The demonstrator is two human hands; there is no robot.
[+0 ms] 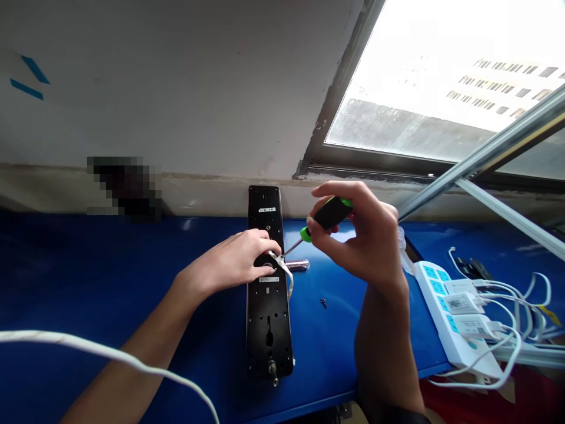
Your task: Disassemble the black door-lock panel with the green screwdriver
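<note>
A long black metal panel (267,312) lies on the blue table, with small holes, white labels and a keyhole slot. My left hand (238,256) rests over its middle, the fingers pinching a white cable connector (277,258) against the panel. My right hand (366,229) grips a screwdriver (329,215) by its black and green handle. The tilted shaft points down-left, its tip at the white connector by the left fingertips. Near the panel's lower end a metal lock cylinder or post (272,372) sticks up. The tip's exact contact is too small to make out.
A few small dark screws (323,303) lie right of the panel, and a purplish cylinder (298,265) lies beside it. A white power strip (459,330) with plugged chargers and tangled cables stands at right. A white cable (110,353) crosses the lower left. Metal framing (485,147) slants before the window.
</note>
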